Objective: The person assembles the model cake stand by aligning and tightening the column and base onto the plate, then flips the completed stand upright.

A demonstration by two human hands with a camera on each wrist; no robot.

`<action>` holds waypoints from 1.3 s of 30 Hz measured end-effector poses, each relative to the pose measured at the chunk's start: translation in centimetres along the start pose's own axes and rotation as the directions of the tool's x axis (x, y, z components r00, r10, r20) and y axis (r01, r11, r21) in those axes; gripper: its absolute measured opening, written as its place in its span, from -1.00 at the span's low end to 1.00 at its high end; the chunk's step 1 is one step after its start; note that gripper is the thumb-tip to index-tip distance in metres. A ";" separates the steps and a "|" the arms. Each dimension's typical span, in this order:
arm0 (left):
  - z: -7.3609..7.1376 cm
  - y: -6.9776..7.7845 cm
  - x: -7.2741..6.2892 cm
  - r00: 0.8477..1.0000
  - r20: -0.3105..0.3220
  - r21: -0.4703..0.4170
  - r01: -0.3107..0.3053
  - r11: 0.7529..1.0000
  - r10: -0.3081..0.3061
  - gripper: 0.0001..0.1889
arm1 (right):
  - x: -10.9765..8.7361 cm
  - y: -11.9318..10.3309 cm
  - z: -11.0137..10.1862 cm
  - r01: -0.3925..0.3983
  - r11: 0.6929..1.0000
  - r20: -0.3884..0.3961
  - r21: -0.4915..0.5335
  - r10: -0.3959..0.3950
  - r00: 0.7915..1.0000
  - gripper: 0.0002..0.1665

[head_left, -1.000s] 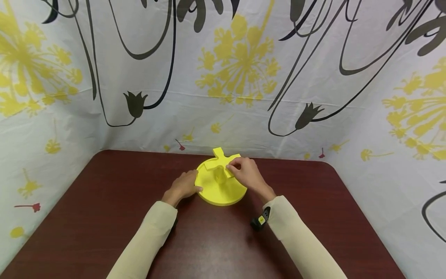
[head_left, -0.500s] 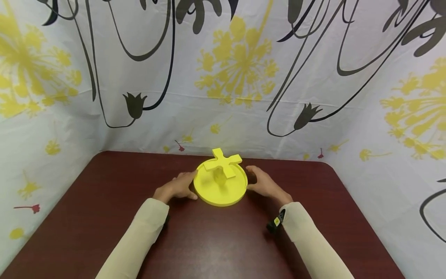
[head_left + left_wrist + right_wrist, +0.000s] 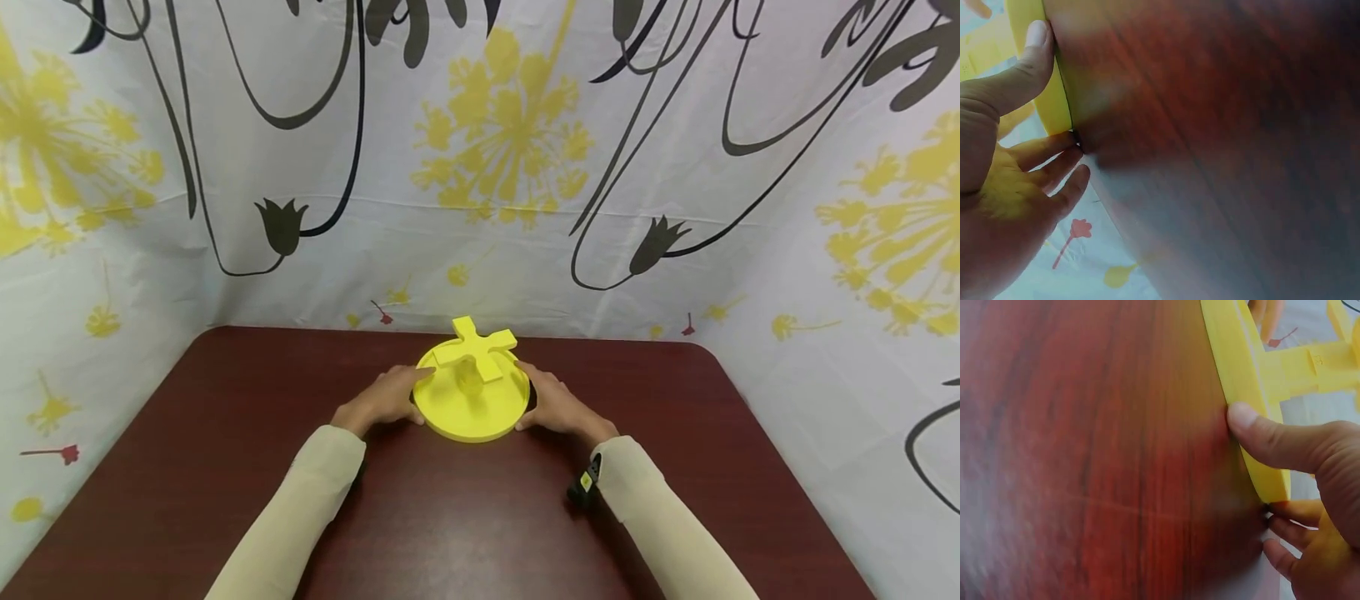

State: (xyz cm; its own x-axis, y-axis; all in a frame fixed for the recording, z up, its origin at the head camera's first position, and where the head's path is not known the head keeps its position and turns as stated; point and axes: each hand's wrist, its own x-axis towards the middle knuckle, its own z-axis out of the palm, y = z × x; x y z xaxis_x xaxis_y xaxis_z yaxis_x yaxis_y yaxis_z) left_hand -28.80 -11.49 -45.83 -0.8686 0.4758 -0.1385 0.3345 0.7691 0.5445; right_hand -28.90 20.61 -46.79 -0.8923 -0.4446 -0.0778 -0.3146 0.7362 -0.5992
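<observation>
A yellow round stand (image 3: 450, 410) sits on the table's far half. It has a low raised rim, and a short post (image 3: 470, 380) rises from its middle to a cross-shaped top (image 3: 474, 348) with flat arms. My left hand (image 3: 384, 397) holds the rim from the left, its thumb (image 3: 1037, 39) on the near side and fingers round the far side. On the opposite side my right hand (image 3: 557, 406) holds the rim likewise, its thumb (image 3: 1244, 419) against the edge. In the right wrist view the other fingers reach behind the disc, low at the tabletop.
The dark red-brown wooden table (image 3: 480, 517) has rounded far corners. Behind it and at both sides hangs a white cloth (image 3: 480, 242) printed with yellow and grey flowers. A small black device (image 3: 583, 487) is strapped at the right wrist.
My right hand has let go of the cross-shaped top and moved down to the stand's right rim. The left hand slipped off slightly, then took the left rim again.
</observation>
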 end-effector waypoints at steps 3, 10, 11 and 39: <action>0.0 -0.2 0.2 1.000 -0.016 -0.003 -0.027 1.000 0.027 -0.05 | 0.0 -0.1 0.0 -0.001 1.000 -0.012 0.018 0.001 1.000 0.34; -0.8 -0.5 -0.3 0.998 0.000 -0.167 -0.065 0.984 0.065 -0.06 | -0.9 -0.6 -1.5 0.041 0.996 -0.036 0.083 -0.038 0.999 0.23; -1.1 -0.5 -0.5 0.998 0.002 -0.194 -0.062 0.979 0.063 -0.06 | -1.1 -0.7 -1.8 0.055 0.994 -0.040 0.098 -0.051 0.998 0.21; -2.4 0.0 -2.7 0.977 -0.196 -0.463 -0.170 0.870 0.087 -0.43 | -2.5 -3.8 -5.6 0.012 0.968 -0.185 0.251 0.036 0.982 -0.38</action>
State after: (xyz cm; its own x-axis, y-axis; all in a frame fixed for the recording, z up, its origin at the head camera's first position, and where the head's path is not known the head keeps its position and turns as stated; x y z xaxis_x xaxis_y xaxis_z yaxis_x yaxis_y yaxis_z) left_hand -27.32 -13.82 -43.50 -0.8910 0.4478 0.0743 0.2697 0.3906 0.8802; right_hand -27.35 21.81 -39.85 -0.9474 -0.3163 0.0492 -0.2340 0.5791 -0.7809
